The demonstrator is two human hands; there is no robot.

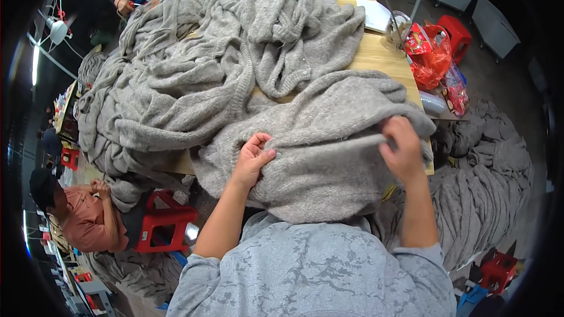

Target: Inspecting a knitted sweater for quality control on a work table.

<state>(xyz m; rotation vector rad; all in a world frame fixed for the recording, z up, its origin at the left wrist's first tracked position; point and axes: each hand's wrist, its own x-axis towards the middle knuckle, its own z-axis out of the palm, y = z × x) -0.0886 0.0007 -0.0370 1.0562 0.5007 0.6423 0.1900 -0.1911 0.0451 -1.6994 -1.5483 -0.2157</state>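
Hands grip one grey knitted garment (pixel 329 152) at the counter (pixel 376 53) edge: left hand (pixel 254 158) curled, pinching its fabric; right hand (pixel 402 147) closed over a raised fold.

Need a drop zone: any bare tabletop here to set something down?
Only the far right strip of the wooden table, between the grey knitwear heap, the white paper and the red bags. Everywhere else is buried in knitwear, including under the left hand and right hand.

Single head-worn fisheye view, looking steeply down, close over wooden table (pixel 376 53), rim perhaps vignetted dark
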